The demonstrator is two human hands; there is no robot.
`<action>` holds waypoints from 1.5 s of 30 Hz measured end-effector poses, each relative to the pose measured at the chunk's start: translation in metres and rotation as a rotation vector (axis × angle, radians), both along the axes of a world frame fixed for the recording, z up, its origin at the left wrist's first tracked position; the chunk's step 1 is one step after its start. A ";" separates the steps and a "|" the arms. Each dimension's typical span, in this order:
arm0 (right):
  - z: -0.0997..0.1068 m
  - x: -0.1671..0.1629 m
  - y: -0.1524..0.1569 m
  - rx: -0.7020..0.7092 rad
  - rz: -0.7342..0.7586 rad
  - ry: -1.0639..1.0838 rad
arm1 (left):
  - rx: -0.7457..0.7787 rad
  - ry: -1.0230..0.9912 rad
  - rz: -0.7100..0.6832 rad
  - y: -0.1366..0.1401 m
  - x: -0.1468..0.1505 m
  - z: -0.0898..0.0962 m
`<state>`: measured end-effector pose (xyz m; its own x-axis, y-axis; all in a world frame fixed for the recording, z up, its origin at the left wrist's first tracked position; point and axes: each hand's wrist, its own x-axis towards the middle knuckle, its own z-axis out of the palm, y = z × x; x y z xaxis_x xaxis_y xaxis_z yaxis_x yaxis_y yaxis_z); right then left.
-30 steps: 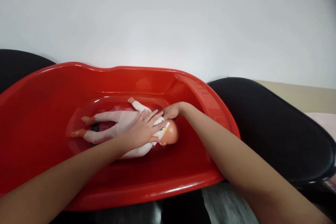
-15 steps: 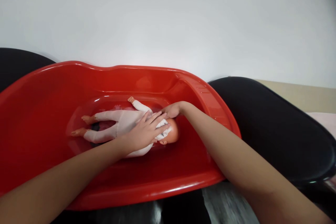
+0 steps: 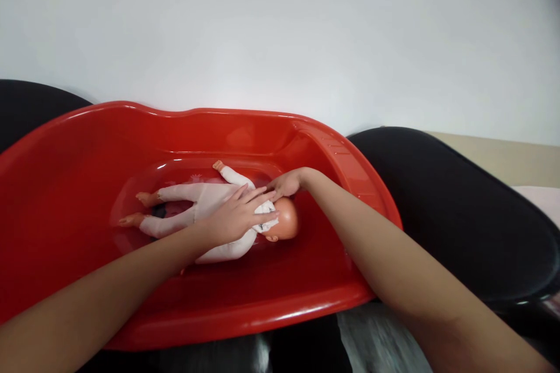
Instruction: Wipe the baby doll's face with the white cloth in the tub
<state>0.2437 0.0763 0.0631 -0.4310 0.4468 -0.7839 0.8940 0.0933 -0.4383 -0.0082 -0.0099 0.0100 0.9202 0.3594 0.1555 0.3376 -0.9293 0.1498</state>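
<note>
Head view: bald doll (image 3: 210,204) in white bodysuit, face-up in red tub (image 3: 65,186).

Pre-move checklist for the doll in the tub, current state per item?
1. Left hand flat on the doll chest, fingers spread: ok.
2. Right hand at the doll's head, touching beside it: ok; grip under the head: cannot tell.
3. Doll lies on its back, wholly inside the red tub, legs toward the left end: ok.
4. Doll's head above the water: ok, face uncovered.
5. Water depth: cannot tell, only a shallow sheen shows.
6. Tub seated steadily on the black chairs: cannot tell.
</note>
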 end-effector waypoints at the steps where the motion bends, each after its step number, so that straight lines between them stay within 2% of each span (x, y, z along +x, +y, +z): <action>1: 0.000 0.000 0.000 -0.006 0.000 -0.003 | 0.005 0.010 -0.024 0.000 0.000 -0.001; 5: -0.001 -0.001 -0.002 -0.029 -0.010 -0.010 | 0.017 0.023 -0.153 0.000 0.003 -0.008; 8: 0.000 -0.003 -0.003 -0.062 -0.015 0.000 | -0.001 0.036 -0.186 0.000 0.003 -0.012; 14: 0.002 -0.005 -0.003 0.000 0.014 -0.048 | -0.029 0.035 -0.103 -0.005 0.003 -0.014; 24: 0.003 -0.007 0.000 0.028 0.085 -0.075 | -0.035 -0.025 -0.115 -0.003 0.004 -0.023; 35: 0.004 -0.012 0.001 -0.003 0.139 -0.105 | -0.062 0.002 -0.061 -0.018 0.009 -0.004; 41: -0.001 -0.010 0.002 -0.055 0.095 -0.078 | -0.041 0.005 -0.036 -0.016 0.008 -0.012; 45: -0.001 -0.009 0.002 -0.085 0.073 -0.063 | -0.089 -0.033 -0.026 -0.017 0.006 -0.012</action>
<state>0.2347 0.0787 0.0616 -0.4084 0.3467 -0.8444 0.9123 0.1236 -0.3905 -0.0021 -0.0268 -0.0017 0.9242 0.3496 0.1538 0.3076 -0.9200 0.2429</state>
